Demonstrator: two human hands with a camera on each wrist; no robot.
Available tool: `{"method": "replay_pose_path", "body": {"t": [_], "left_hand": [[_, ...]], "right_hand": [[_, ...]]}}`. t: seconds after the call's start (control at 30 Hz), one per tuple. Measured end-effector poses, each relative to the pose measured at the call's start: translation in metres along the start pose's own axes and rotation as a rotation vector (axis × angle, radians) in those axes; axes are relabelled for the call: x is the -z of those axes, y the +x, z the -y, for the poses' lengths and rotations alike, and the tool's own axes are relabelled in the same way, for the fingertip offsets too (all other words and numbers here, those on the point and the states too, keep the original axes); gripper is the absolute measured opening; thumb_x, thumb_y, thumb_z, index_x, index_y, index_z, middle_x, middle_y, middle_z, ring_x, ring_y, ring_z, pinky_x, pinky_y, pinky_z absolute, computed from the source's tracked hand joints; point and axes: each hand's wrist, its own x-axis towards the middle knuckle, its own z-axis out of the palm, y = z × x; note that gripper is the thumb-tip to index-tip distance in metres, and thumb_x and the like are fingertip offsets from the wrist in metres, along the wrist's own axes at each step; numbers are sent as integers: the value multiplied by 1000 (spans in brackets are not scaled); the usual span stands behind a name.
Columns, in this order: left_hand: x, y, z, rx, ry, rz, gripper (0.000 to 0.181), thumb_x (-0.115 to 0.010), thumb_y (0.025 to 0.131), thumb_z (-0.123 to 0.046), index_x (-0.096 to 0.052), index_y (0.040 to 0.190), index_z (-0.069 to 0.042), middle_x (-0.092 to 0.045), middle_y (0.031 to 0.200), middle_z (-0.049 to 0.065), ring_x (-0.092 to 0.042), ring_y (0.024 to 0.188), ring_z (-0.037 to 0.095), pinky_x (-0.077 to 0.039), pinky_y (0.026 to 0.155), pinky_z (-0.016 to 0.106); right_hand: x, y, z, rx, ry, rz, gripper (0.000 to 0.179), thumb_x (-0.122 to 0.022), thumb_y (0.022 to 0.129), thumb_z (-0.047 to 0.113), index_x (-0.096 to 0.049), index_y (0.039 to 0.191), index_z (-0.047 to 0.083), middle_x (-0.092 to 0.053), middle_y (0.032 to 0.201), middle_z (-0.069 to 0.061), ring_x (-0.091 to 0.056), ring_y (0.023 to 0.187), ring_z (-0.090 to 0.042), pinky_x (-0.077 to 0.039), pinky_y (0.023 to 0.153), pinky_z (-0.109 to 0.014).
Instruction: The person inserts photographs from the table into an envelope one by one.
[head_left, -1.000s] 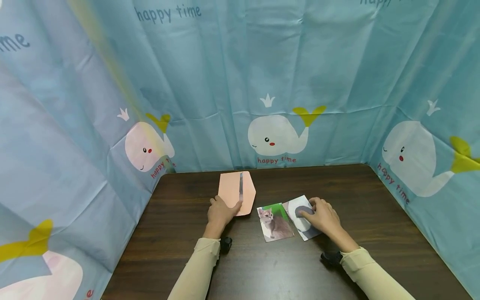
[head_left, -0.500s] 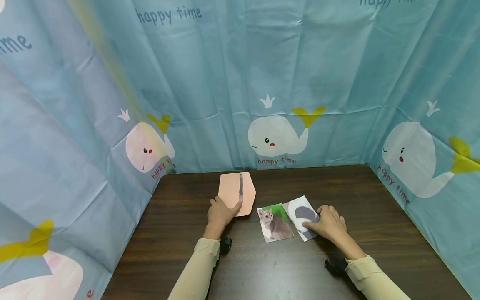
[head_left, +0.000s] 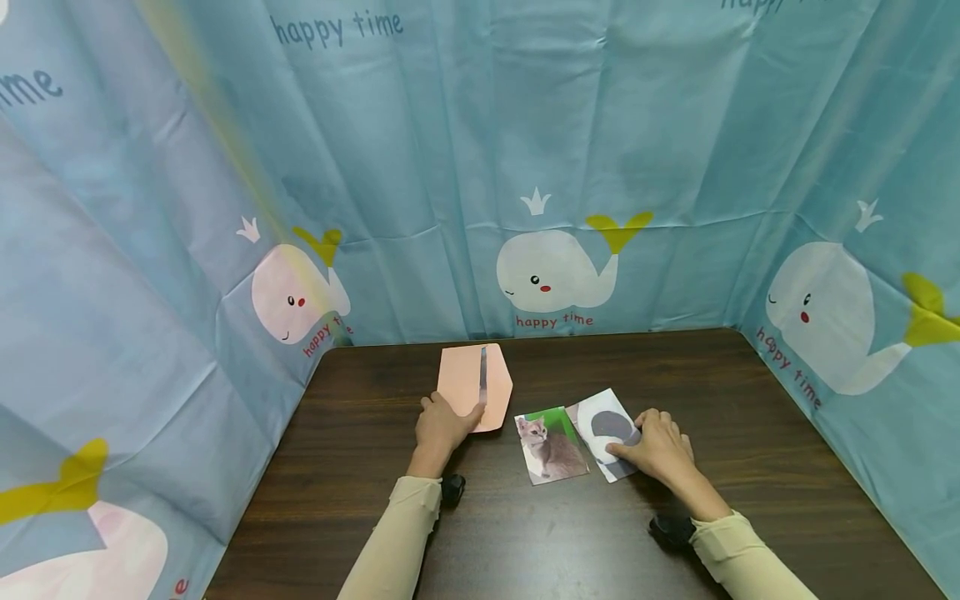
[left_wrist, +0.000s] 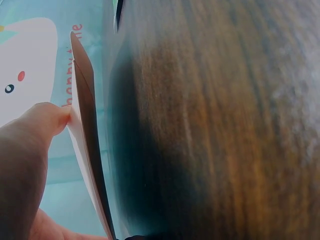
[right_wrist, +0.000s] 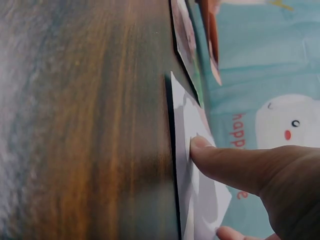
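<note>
My left hand [head_left: 444, 427] holds a pink paper envelope [head_left: 459, 375] near the back of the table, thumb on its face and fingers at its left edge. A narrow grey strip shows through the opening along the envelope. In the left wrist view the envelope [left_wrist: 86, 135] stands edge-on, the thumb against its outer face. My right hand [head_left: 660, 450] grips the right side of a grey-and-white picture card [head_left: 600, 417], its thumb on the printed face. Left of this card lies a cat picture card [head_left: 553, 450], its upper right corner close against the other card.
The dark wooden table [head_left: 540, 542] reaches to a light blue curtain [head_left: 420, 167] printed with whales, which hangs along the back and both sides. Each wrist carries a black camera, such as the left one [head_left: 452, 490].
My right hand has shifted a little right and down along the grey-and-white card, showing more of the picture. The left hand and envelope have stayed in place.
</note>
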Motion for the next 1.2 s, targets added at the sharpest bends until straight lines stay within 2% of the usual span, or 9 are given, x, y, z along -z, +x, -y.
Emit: {"method": "replay_pose_path", "body": {"t": [0.13,0.27,0.4,0.5,0.67,0.93,1.07,1.2], "left_hand": [[0,0,0,0,-3,-2,107,-65,77,-76,-42,134,13,-48,120,32,-64,84,45,-56,72,52],[-1,0,0,-6,-2,-5,107,-65,77,-75,-43,133,14,-49,121,33,-64,85,45,-56,72,52],[-1,0,1,-12,10,-1,107,-64,78,-75,-42,134,14,-48,125,33,-65,86,43,-57,73,51],[0,0,1,-20,-2,-10,104,-65,79,-73,-42,132,14,-49,121,33,-64,82,41,-57,73,50],[1,1,1,-21,-23,-13,102,-66,79,-71,-43,132,14,-49,120,32,-63,79,39,-56,73,49],[1,2,1,-17,-20,-7,105,-66,78,-72,-42,133,14,-49,119,32,-63,82,39,-56,75,51],[-1,3,1,-13,-12,-2,104,-65,79,-73,-42,133,13,-49,118,30,-63,81,38,-56,75,50],[-2,3,2,-19,-7,-10,103,-65,78,-73,-43,131,13,-50,116,30,-62,80,38,-56,74,50]], "right_hand": [[1,1,-1,9,9,-9,71,-88,69,52,-50,107,5,-56,92,-13,-57,87,-34,-36,73,-49],[4,4,-4,16,28,26,63,-86,74,46,-48,107,8,-62,85,-9,-60,76,-28,-36,69,-44],[13,10,-9,43,126,92,48,-80,85,31,-55,115,3,-63,79,-2,-56,68,-20,-41,63,-37],[19,15,-13,90,213,130,41,-74,89,18,-59,120,-5,-65,72,2,-55,66,-15,-43,64,-34],[28,21,-15,118,355,161,34,-69,92,10,-61,119,-8,-73,78,-6,-59,69,-13,-43,62,-29],[32,29,2,93,417,57,36,-70,94,17,-63,123,-1,-77,89,-11,-61,75,-11,-41,65,-28],[27,35,11,72,451,20,38,-72,94,21,-63,125,2,-77,93,-12,-64,80,-9,-42,69,-27],[20,41,21,67,515,11,39,-72,94,22,-63,125,2,-76,93,-15,-65,79,-11,-42,65,-27]]}}
